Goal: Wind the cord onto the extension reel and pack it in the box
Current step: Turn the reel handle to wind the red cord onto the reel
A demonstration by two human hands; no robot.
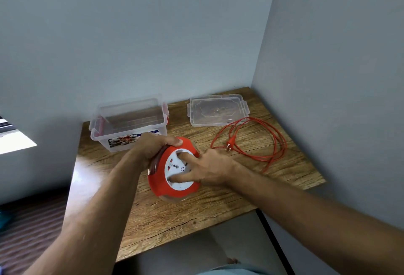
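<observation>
Reel: red extension reel (173, 171) tilted up on edge at the middle of the wooden surface (175, 220), white socket face toward the camera.
Left hand: left hand (153, 146) curled over the reel's upper-left rim, thumb on the red top edge; grip clenched round the rim, steadying it.
Right hand: right hand (207, 171) comes in from the right, fingers spread and fairly straight, fingertips pressed on the white face; not wrapped round anything. Judged to be the turning hand.
Cord: red cord (258, 141) lies in loose loops on the surface to the right of the reel, beyond the right hand; plug (228, 144) rests inside the loops, free. Nearly all the cord looks unwound.
Key relation: slack lies right and slightly behind the reel, its run leading leftward toward the reel; exact entry point hidden behind the right hand. Right hand is the nearer to the cord.
Box: clear box (129, 124) stands open behind the reel, just beside the left hand; lid (218, 110) lies flat, apart, touching the far cord loops.
Stage (judgement): winding barely begun; packing not yet started.
Risk (judgement): loops may snag on the lid as they draw in.
</observation>
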